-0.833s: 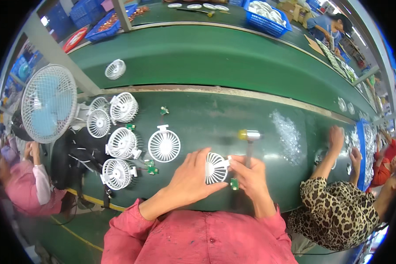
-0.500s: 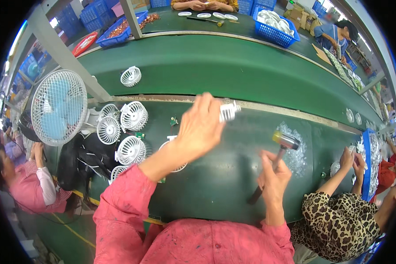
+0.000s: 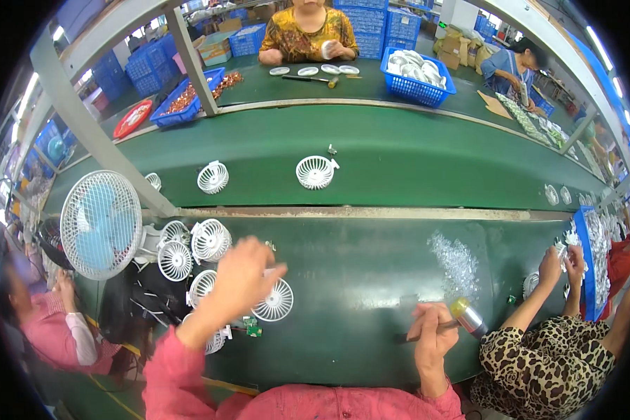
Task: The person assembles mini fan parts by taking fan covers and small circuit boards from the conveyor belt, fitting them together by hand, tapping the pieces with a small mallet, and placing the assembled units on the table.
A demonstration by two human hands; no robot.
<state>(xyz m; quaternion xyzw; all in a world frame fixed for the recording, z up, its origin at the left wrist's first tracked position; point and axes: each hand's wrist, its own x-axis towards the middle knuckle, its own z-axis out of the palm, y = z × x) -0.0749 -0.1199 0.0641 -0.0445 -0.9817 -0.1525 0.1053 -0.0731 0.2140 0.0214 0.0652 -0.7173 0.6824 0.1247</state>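
My right hand [image 3: 435,334] grips a hammer [image 3: 472,321] by its handle, low over the green worktable; its head is yellow at one end and dark at the other. My left hand [image 3: 243,280] hovers at the left of the table, fingers smeared by motion, beside a round white slatted fan housing [image 3: 273,302]. I cannot tell whether it touches that housing. Around it lie several more white fan housings [image 3: 211,239] and small green circuit boards [image 3: 253,327]. On the belt ahead sits another white housing [image 3: 316,173] with a side tab.
A desk fan [image 3: 99,225] with blue blades stands at left. Small clear pieces [image 3: 456,266] lie scattered on the table's right. Beyond the green conveyor belt [image 3: 413,168], a blue basket [image 3: 418,80] holds white parts. Co-workers sit left, right and opposite; one in leopard print [image 3: 539,364] is close at right.
My left hand has let go of a white part over the belt, where a housing now lies, and moved back left. The hammer has tipped down to the right. The view has tilted up.
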